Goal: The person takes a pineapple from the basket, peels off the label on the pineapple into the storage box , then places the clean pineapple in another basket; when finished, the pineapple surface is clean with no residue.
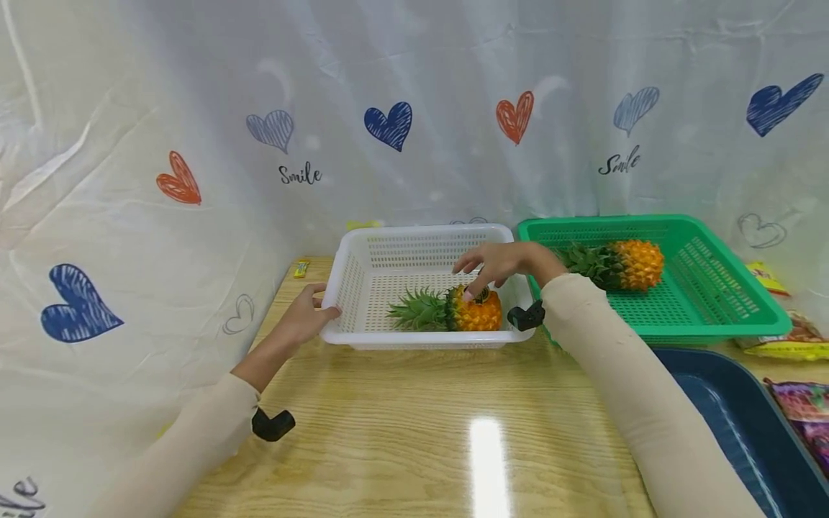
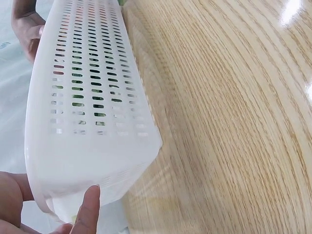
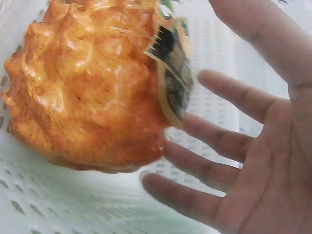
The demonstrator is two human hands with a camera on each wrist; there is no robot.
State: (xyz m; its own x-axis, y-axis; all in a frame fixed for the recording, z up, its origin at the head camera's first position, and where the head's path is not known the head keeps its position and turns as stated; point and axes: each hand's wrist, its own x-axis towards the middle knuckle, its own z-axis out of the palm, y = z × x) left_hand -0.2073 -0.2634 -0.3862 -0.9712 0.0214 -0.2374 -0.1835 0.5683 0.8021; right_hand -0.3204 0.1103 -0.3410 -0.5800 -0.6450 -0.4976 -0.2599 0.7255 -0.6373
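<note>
A pineapple (image 1: 478, 314) lies on its side in a white plastic basket (image 1: 424, 338), its green crown pointing left and a dark label on its orange skin. Above it is my right hand (image 1: 497, 265). In the right wrist view the fingers are spread, with fingertips beside the pineapple (image 3: 92, 92) and its label; whether they touch cannot be told. My left hand (image 1: 303, 314) grips the basket's left rim. The left wrist view has its fingers (image 2: 87, 212) against the basket's outer wall (image 2: 92, 161).
A green basket (image 1: 712, 331) with another pineapple (image 1: 637, 265) stands to the right. Nearer me is a dark blue tray (image 1: 719, 367). Snack packets, one purple (image 1: 803, 414), lie at the far right. A small yellow packet (image 1: 301, 268) sits by the white basket's left side on the wooden table (image 1: 401, 432).
</note>
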